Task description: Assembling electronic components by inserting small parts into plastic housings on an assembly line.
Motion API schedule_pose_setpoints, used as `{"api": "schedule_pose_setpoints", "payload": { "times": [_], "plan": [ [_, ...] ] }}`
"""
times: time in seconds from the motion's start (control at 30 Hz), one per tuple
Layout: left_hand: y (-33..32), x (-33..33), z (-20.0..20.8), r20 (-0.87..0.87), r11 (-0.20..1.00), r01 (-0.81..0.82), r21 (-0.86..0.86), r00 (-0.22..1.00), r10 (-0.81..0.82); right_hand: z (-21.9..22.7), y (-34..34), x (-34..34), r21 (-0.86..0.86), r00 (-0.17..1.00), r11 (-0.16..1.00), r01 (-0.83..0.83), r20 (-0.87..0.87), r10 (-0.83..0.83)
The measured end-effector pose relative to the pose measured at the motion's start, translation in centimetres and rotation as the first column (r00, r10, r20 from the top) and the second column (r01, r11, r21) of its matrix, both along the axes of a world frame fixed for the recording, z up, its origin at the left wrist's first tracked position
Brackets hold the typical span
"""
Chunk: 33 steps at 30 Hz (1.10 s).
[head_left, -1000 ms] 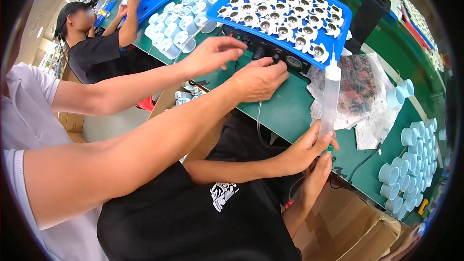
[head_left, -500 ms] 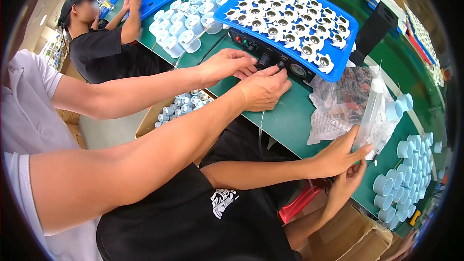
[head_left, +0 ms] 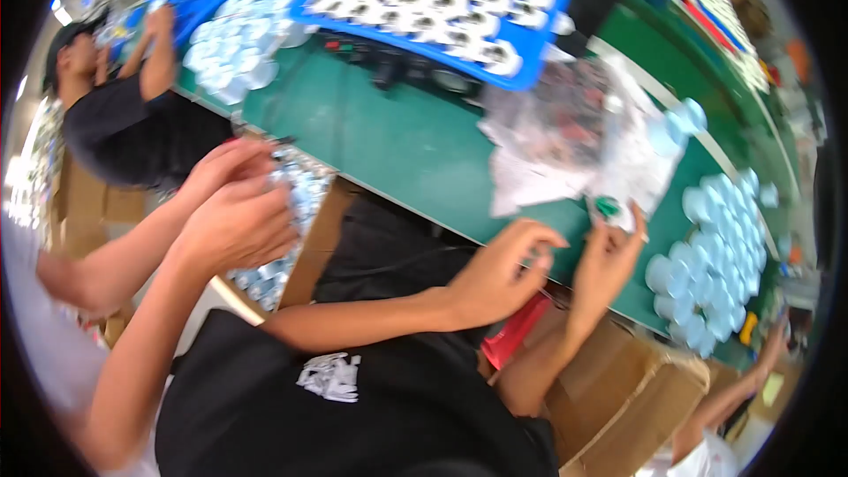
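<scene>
the right hand (head_left: 609, 256) meets the green-ended syringe (head_left: 607, 205), grip unclear; it lies on crumpled paper (head_left: 530, 182), probably shielding the bench (head_left: 389, 141). the left hand (head_left: 502, 272) half-curls, contents unclear. beyond, a blue tray (head_left: 539, 42) keeps white parts (head_left: 439, 14) apart.

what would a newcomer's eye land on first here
Probably the blue tray of white finned parts at the top centre. Next, light-blue cups cluster on the right of the green table. Nearer, the right hand holds a blurred, green-ended object by the table's front edge.
</scene>
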<state>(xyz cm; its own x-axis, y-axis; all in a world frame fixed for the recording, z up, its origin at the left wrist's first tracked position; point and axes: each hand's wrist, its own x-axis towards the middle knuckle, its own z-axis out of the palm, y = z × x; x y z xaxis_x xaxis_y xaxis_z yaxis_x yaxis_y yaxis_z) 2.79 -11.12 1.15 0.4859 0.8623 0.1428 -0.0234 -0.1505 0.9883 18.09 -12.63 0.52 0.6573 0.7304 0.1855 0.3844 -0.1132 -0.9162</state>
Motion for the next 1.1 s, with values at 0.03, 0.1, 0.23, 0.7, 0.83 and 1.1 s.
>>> {"api": "schedule_pose_setpoints", "payload": {
  "times": [0.03,0.1,0.23,0.7,0.83,1.1],
  "plan": [
    [-0.3,-0.6,0.2,-0.014,0.997,0.038,-0.07,0.999,-0.039,-0.3,-0.2,0.2,-0.032,1.0,0.999,0.018,0.015,-0.018],
    [-0.8,-2.1,-0.4,-0.072,0.996,0.038,-0.077,0.996,-0.044,0.2,-0.1,-0.2,-0.092,0.999,0.995,0.046,-0.001,-0.046],
    [-1.9,-5.6,-0.1,-0.094,0.97,0.095,-0.222,0.989,-0.118,0.3,-0.1,-0.3,0.012,0.993,1.0,-0.015,-0.113,0.017],
    [-3.6,-10.7,-0.3,0.108,0.899,0.174,-0.403,0.984,-0.142,7.1,1.2,-6.8,0.736,0.211,0.644,-0.207,-0.61,0.764],
    [-4.8,-11.9,-1.6,-0.259,0.827,0.368,-0.425,0.826,-0.501,9.1,3.7,-5.2,0.852,0.09,0.487,-0.193,-0.479,0.873],
    [-5.2,-8.7,-3.5,-0.357,0.973,-0.042,-0.226,0.933,-0.042,12.4,5.0,-5.2,0.817,0.099,0.548,-0.178,-0.539,0.836]
  ]
}}
